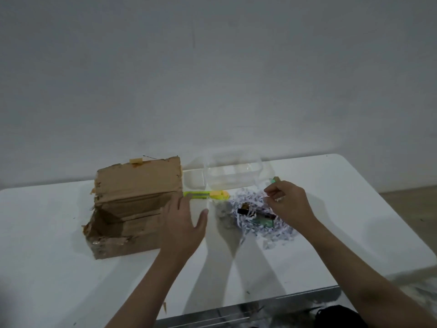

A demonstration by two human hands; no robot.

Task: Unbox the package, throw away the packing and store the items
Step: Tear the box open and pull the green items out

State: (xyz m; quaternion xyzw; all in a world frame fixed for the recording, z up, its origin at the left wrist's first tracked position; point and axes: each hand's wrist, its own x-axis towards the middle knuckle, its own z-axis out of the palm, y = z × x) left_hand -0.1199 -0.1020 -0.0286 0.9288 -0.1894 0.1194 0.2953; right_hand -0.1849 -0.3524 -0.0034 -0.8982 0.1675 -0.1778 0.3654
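An opened cardboard box [132, 209] lies on its side on the white table [59, 280], its open end facing left. My left hand [182, 223] hovers open beside the box's right end, fingers spread. A heap of shredded paper [257, 216] lies to the right with small dark and green items [262, 221] in it. Over the heap's far edge, my right hand [286, 202] pinches a small green item [275, 179]. A clear plastic container [233, 172] stands behind the heap.
A yellow-green utility knife [205, 194] lies between the box and the paper heap. A white lid or tray [194, 179] sits left of the container. The table's front edge and a metal frame [248, 308] are near my body. A wall rises behind the table.
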